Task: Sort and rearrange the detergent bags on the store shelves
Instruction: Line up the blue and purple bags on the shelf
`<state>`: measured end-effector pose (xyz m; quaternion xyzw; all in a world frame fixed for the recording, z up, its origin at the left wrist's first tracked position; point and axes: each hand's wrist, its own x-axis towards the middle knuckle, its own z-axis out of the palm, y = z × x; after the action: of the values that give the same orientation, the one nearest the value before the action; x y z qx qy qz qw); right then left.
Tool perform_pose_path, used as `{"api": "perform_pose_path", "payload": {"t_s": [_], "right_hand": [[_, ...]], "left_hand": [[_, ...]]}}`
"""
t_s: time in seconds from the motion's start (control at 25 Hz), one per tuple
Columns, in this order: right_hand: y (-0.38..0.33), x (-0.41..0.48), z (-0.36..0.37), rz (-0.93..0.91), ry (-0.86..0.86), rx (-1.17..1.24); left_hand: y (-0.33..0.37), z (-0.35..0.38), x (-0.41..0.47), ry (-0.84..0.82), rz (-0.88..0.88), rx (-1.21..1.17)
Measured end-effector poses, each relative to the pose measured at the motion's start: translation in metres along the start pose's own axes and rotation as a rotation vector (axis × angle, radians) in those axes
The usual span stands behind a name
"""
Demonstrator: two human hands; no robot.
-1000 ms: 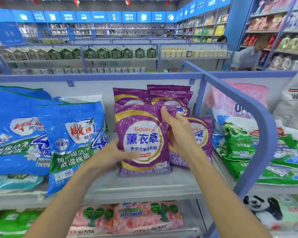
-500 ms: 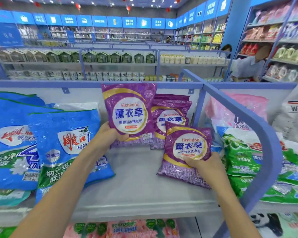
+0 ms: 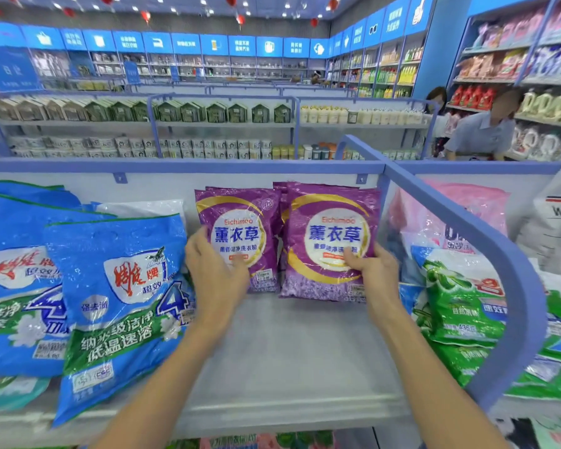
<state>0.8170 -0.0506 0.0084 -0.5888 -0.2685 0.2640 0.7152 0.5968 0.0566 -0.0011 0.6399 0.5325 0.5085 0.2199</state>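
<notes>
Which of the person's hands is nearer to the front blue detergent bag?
Left. The left hand holds the left purple bag right beside the front blue bag; the right hand holds the right purple bag, farther off.

Two upright purple bags point(image 3: 240, 228), one in left grip point(image 3: 214, 273), one in right grip point(image 3: 374, 270)

left Eichimoo bag point(image 3: 240, 234) and right Eichimoo bag point(image 3: 331, 234) upright side by side far back on the shelf point(image 3: 289, 351), left hand point(image 3: 214, 273) on 1, right hand point(image 3: 374, 270) on the other, large detergent bags point(image 3: 117, 303) leaning just left, divider point(image 3: 512, 286) right, piled bags point(image 3: 460, 303) beyond it
</notes>
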Motion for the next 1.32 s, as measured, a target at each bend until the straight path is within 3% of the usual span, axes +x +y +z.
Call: {"api": "perform_pose_path", "payload": {"t_s": [0.04, 0.12, 0.2, 0.44, 0.72, 0.88, 1.0, 1.08, 1.16, 1.24, 1.32], "right_hand": [[-0.001, 0.006, 0.011, 0.016, -0.02, -0.013], [0.001, 0.011, 0.024, 0.053, -0.018, 0.01], [0.001, 0.014, 0.026, 0.045, 0.017, 0.041], [-0.028, 0.03, 0.025, 0.019, -0.017, 0.01], [-0.031, 0.045, 0.034, 0.133, 0.169, 0.202], [-0.03, 0.026, 0.042, -0.09, 0.211, -0.093], [-0.013, -0.014, 0.047, -0.267, 0.279, -0.525], [0.012, -0.05, 0.058, -0.436, 0.15, -0.781], [0.029, -0.077, 0.076, -0.497, -0.108, -0.837], [0.037, -0.09, 0.105, -0.38, -0.351, -0.691], [0.036, -0.1, 0.142, -0.107, -0.543, -0.504]], "left_hand": [[0.01, 0.005, -0.014, -0.037, 0.058, -0.046], [0.023, 0.019, -0.038, -0.359, 0.024, -0.091], [0.016, 0.04, -0.042, -0.525, 0.002, -0.054], [0.016, 0.048, -0.048, -0.488, -0.028, -0.107], [0.012, 0.051, -0.046, -0.444, 0.022, -0.103], [0.019, 0.033, -0.05, -0.496, -0.013, -0.072], [0.018, -0.011, -0.044, -0.429, -0.01, -0.05], [0.003, -0.055, -0.036, -0.226, 0.056, -0.005], [-0.021, -0.102, -0.029, -0.009, 0.123, 0.127], [-0.042, -0.142, -0.026, 0.12, 0.125, 0.284], [-0.049, -0.16, -0.032, 0.118, 0.09, 0.322]]}}
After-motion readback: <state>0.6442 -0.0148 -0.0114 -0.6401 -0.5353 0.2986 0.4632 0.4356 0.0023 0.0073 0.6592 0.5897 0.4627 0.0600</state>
